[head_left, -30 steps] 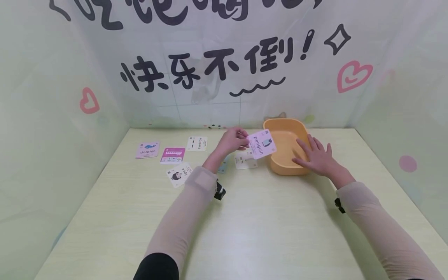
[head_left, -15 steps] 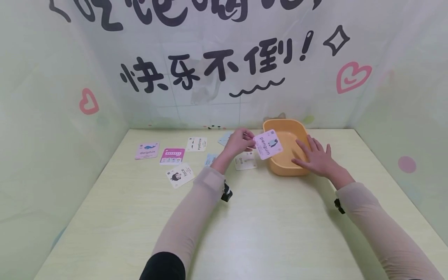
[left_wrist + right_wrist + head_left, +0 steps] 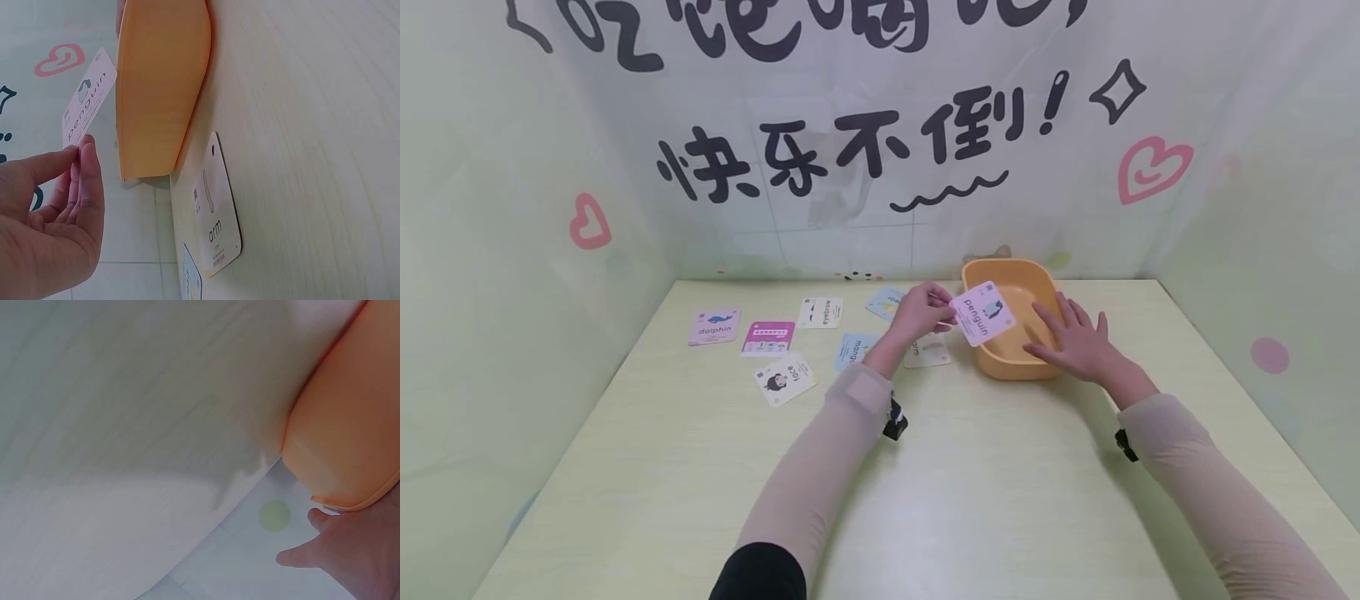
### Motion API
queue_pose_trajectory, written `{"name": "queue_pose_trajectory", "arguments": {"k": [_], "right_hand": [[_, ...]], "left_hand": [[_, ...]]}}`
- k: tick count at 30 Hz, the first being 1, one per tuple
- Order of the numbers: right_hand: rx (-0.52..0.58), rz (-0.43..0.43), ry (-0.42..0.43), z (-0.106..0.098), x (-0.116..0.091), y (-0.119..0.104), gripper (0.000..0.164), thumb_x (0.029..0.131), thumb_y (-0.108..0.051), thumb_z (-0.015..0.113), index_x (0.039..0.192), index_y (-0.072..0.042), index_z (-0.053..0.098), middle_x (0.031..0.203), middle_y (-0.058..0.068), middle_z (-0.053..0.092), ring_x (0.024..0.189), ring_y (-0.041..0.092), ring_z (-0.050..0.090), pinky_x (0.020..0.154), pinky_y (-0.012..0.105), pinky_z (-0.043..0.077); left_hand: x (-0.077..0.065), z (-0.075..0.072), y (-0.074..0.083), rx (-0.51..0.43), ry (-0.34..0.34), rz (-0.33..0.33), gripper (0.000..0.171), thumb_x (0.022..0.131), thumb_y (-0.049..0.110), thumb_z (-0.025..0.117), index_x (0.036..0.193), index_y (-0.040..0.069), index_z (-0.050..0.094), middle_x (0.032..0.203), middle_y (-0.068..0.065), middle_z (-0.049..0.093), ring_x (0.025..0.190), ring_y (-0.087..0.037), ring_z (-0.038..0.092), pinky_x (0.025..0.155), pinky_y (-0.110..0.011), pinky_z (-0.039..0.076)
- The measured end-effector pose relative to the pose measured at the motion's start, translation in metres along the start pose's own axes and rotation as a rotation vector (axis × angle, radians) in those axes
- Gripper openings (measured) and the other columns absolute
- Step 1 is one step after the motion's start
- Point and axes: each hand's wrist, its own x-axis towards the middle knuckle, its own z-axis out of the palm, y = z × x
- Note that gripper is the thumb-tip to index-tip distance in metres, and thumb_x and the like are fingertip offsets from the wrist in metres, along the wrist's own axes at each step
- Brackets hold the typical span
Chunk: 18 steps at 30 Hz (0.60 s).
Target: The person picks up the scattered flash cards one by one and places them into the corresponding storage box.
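Observation:
Between thumb and fingertips, my left hand [image 3: 919, 317] pinches a purple penguin flashcard [image 3: 983, 313] by one edge. In the head view the card overlaps the left rim of an orange plastic bin [image 3: 1018, 369]; the left wrist view shows it raised beside the bin's top edge. My right hand [image 3: 1081, 346] rests on the bin's right side, fingers spread across the rim. A white arm card [image 3: 928, 353] lies on the table below my left hand, partly covered by it in the head view. Behind the left forearm, a blue card marked "mang" [image 3: 852, 348] is partly hidden.
Farther left on the table [image 3: 970, 500] lie a dolphin card [image 3: 714, 327], a magenta card [image 3: 768, 338], an eyebrow card [image 3: 821, 313] and a face card [image 3: 785, 380]. Another light blue card [image 3: 884, 302] lies at the back. A printed curtain [image 3: 842, 192] stands behind the table.
My left hand has moved to the right with the penguin card, bringing it over the bin's left rim. More of the blue cards shows now. The right hand stays on the bin.

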Motion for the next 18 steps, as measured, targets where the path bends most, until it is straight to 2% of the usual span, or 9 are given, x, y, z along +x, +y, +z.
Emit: {"name": "queue_pose_trajectory", "arguments": {"k": [10,18], "right_hand": [[0.01,0.001,-0.006,0.0,0.0,0.0,0.085,0.096,-0.06,0.047,0.159,-0.012,0.017,0.164,0.031,-0.002,0.148,0.054,0.006,0.11,0.084,-0.003],[0.016,0.003,-0.007,0.0,0.001,0.003,0.086,0.095,-0.062,0.047,0.159,-0.013,0.017,0.164,0.031,-0.003,0.148,0.054,0.005,0.11,0.083,-0.004]], "left_hand": [[0.005,0.014,0.004,-0.052,0.006,-0.02,0.026,0.091,-0.003,0.065,0.116,-0.002,0.059,0.109,-0.021,0.068,0.088,-0.024,0.072,0.071,-0.023,0.063],[0.007,0.024,0.005,-0.086,0.0,-0.031,0.024,0.091,-0.004,0.065,0.114,-0.003,0.059,0.11,-0.022,0.068,0.085,-0.024,0.072,0.078,-0.032,0.064]]}}
